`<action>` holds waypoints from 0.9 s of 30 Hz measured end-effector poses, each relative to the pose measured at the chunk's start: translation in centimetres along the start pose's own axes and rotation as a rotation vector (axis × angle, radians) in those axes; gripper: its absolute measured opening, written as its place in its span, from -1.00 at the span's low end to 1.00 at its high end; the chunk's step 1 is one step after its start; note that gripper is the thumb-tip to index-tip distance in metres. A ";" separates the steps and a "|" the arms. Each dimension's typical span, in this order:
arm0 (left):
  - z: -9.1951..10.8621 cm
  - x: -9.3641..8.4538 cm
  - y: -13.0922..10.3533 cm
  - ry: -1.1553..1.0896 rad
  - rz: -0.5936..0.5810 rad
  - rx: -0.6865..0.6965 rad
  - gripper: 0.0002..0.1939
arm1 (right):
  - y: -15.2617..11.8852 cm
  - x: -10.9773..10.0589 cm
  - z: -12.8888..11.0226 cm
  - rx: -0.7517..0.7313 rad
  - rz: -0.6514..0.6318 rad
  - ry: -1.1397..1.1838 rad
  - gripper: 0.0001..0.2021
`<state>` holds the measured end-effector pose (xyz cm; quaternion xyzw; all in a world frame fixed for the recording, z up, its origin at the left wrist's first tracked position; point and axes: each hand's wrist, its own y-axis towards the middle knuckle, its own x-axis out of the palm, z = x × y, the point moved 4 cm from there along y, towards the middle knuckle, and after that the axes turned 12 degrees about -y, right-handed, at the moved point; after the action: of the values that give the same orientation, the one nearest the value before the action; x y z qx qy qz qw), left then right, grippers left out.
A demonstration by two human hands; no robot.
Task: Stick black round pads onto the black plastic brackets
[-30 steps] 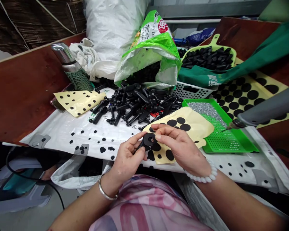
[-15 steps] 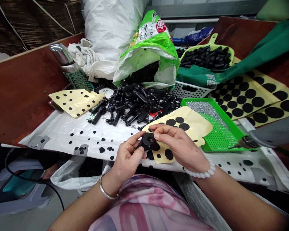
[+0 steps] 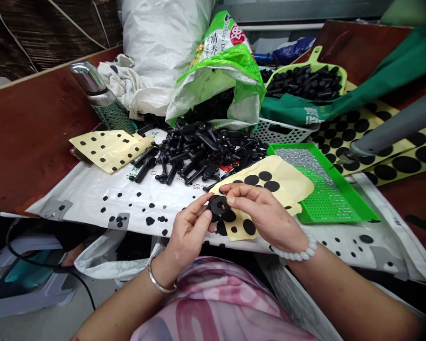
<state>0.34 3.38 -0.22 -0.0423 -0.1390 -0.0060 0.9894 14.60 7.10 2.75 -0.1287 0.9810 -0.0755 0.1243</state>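
"清香" on green-white bag [image 3: 222,61]; "防", "注" on white sheet [image 3: 175,196].

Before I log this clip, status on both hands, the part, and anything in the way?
Left hand gripping black part, round face showing. Right hand at its rim. Yellow sheet behind; no obstruction visible.

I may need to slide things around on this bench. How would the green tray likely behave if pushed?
The green tray would probably slide rather than tip, being broad and low-walled. Its thin, plastic-looking walls suggest it may flex a little. The tiny silvery pieces, loose and densest at the far end, could shift or scatter.
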 end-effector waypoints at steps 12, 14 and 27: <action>-0.5 -0.3 -0.1 0.063 0.026 0.033 -0.57 | 0.1 0.1 0.3 0.016 -0.006 0.047 -0.85; -0.5 -0.3 -0.2 0.056 0.033 0.026 -0.57 | 0.1 0.1 0.3 0.015 -0.004 0.045 -0.85; -0.9 -0.3 0.6 0.054 0.061 0.020 -0.59 | 0.2 0.4 0.2 -0.038 0.035 -0.105 -0.87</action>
<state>0.34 3.89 -1.20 -0.0363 -0.1108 0.0242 0.9929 14.27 7.16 2.45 -0.1176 0.9764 -0.0478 0.1746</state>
